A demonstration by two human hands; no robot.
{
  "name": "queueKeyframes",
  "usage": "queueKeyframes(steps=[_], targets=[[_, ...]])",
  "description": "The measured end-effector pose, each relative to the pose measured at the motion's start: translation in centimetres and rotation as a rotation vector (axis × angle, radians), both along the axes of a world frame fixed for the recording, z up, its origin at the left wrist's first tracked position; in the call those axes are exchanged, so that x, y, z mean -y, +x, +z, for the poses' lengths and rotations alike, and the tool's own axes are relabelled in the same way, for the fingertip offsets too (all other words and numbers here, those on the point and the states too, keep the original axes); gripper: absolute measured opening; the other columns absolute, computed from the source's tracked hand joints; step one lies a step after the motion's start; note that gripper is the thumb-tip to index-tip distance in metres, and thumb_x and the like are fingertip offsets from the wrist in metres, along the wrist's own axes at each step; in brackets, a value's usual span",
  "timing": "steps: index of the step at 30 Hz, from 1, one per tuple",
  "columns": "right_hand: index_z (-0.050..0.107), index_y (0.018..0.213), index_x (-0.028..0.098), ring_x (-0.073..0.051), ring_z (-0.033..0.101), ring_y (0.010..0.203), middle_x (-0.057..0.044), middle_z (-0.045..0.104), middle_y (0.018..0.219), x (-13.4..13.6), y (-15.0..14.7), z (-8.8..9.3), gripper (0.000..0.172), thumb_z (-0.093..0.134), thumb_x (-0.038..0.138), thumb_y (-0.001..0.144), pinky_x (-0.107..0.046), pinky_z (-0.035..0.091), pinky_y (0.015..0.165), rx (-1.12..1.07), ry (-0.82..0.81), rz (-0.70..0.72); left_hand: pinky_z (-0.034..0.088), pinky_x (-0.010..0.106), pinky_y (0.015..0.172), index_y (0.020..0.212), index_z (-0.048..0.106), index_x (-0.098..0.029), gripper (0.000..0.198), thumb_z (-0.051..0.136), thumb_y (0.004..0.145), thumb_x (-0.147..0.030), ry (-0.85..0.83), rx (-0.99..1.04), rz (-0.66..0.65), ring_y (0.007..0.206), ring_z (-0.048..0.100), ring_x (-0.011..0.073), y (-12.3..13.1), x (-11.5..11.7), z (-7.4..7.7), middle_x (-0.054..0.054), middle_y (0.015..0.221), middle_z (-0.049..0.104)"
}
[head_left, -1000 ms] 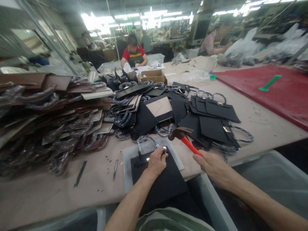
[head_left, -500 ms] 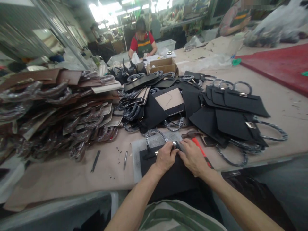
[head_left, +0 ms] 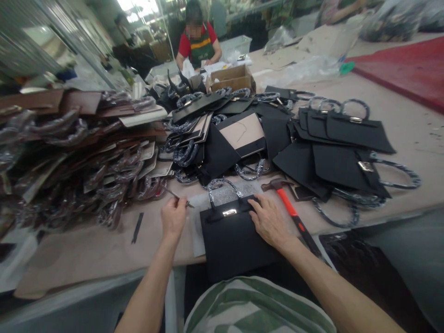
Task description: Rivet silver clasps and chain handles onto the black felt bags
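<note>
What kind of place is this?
Likely a handbag workshop: stacks of flat black bag pieces cover the long table, a hammer lies beside the right hand, and another person works farther along.

The bag (head_left: 236,240) is matt black, smooth and leather-like. Its clasp (head_left: 229,212) is bright polished metal, and its handle (head_left: 222,184) is wrapped in glossy clear film. The hammer (head_left: 290,213) has a dull dark metal head and a glossy orange shaft. The thin tool (head_left: 178,197) looks metal. The tabletop (head_left: 86,249) is matt beige, and the box (head_left: 231,78) is plain cardboard.
</note>
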State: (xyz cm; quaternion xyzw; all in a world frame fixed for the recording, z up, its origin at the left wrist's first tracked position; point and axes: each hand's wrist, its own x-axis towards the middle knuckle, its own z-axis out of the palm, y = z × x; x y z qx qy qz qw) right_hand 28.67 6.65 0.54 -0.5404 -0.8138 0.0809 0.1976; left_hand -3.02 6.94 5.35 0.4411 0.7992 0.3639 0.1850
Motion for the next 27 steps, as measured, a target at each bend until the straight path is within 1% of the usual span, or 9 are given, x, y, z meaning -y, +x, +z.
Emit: queueKeyframes(steps=[2, 4, 8, 11, 15, 17, 19, 24, 27], targets=[[0.065, 0.125, 0.017, -0.034, 0.051, 0.120, -0.019, 0.054, 0.138, -0.3, -0.1, 0.1, 0.033, 0.048, 0.022, 0.097, -0.049, 0.045, 0.100, 0.011, -0.002, 0.008, 0.050, 0.036, 0.072, 0.076, 0.069, -0.017, 0.033, 0.053, 0.086, -0.044, -0.193, -0.286, 0.030, 0.080, 0.070, 0.0293, -3.9, 1.5, -0.3, 0.011, 0.075, 0.072], [0.068, 0.119, 0.018, -0.033, 0.051, 0.117, -0.018, 0.055, 0.136, -0.6, -0.1, 0.2, 0.030, 0.048, 0.020, 0.097, -0.049, 0.044, 0.098, 0.010, -0.004, 0.021, 0.048, 0.038, 0.071, 0.078, 0.069, -0.017, 0.032, 0.053, 0.087, -0.042, -0.369, -0.447, 0.049, 0.084, 0.070, 0.0335, -6.7, 2.8, -1.0, 0.016, 0.080, 0.073], [0.067, 0.116, 0.020, -0.032, 0.049, 0.121, -0.015, 0.056, 0.134, -1.2, 0.0, 0.1, 0.027, 0.049, 0.018, 0.095, -0.049, 0.041, 0.102, -0.043, 0.030, 0.078, 0.049, 0.041, 0.075, 0.094, 0.072, -0.015, 0.035, 0.049, 0.092, -0.041, -0.499, -0.561, 0.052, 0.089, 0.068, 0.0354, -8.1, 4.7, -2.4, 0.019, 0.094, 0.074], [0.065, 0.111, 0.020, -0.031, 0.050, 0.117, -0.014, 0.059, 0.129, -1.6, 0.0, 0.1, 0.023, 0.049, 0.018, 0.095, -0.049, 0.039, 0.103, -0.084, 0.033, 0.110, 0.049, 0.043, 0.086, 0.104, 0.071, -0.012, 0.032, 0.050, 0.093, -0.034, -0.357, -0.662, -0.009, 0.099, 0.066, 0.0337, -5.5, 5.3, -2.6, 0.020, 0.108, 0.070], [0.059, 0.098, 0.021, -0.029, 0.053, 0.109, -0.013, 0.062, 0.117, -2.4, -0.2, 0.1, 0.012, 0.050, 0.018, 0.092, -0.047, 0.041, 0.097, -0.147, -0.011, 0.117, 0.049, 0.037, 0.090, 0.102, 0.069, -0.019, 0.020, 0.050, 0.097, -0.025, -0.040, -0.577, -0.357, 0.101, 0.063, 0.0260, 0.9, 5.1, -2.4, 0.011, 0.104, 0.069], [0.055, 0.092, 0.023, -0.029, 0.053, 0.106, -0.012, 0.063, 0.112, -2.8, -0.4, 0.1, 0.006, 0.051, 0.018, 0.090, -0.046, 0.042, 0.094, -0.187, -0.028, 0.106, 0.050, 0.035, 0.087, 0.100, 0.068, -0.022, 0.013, 0.056, 0.095, -0.022, 0.035, -0.503, -0.515, 0.098, 0.063, 0.0236, 3.9, 4.7, -2.4, 0.008, 0.101, 0.068], [0.052, 0.088, 0.023, -0.029, 0.053, 0.105, -0.011, 0.063, 0.110, -3.1, -0.5, 0.0, 0.004, 0.052, 0.020, 0.089, -0.045, 0.043, 0.093, -0.218, -0.029, 0.099, 0.050, 0.036, 0.084, 0.097, 0.067, -0.021, 0.007, 0.062, 0.092, -0.020, 0.039, -0.490, -0.584, 0.096, 0.061, 0.0242, 5.8, 4.2, -2.4, 0.008, 0.099, 0.066], [0.047, 0.085, 0.024, -0.027, 0.053, 0.099, -0.012, 0.060, 0.102, -3.1, -0.9, -0.2, 0.008, 0.051, 0.023, 0.091, -0.043, 0.045, 0.089, -0.256, 0.028, 0.079, 0.047, 0.037, 0.079, 0.085, 0.062, -0.020, 0.007, 0.068, 0.087, -0.017, 0.046, -0.493, -0.628, 0.092, 0.059, 0.0254, 6.3, 3.4, -2.5, 0.008, 0.092, 0.064], [0.046, 0.086, 0.024, -0.026, 0.052, 0.095, -0.013, 0.058, 0.099, -3.0, -1.2, -0.6, 0.009, 0.046, 0.024, 0.095, -0.042, 0.047, 0.086, -0.221, 0.068, 0.048, 0.045, 0.035, 0.075, 0.077, 0.057, -0.021, 0.014, 0.063, 0.089, -0.015, 0.127, -0.464, -0.562, 0.087, 0.058, 0.0238, 6.0, 3.2, -3.1, 0.007, 0.084, 0.061]])
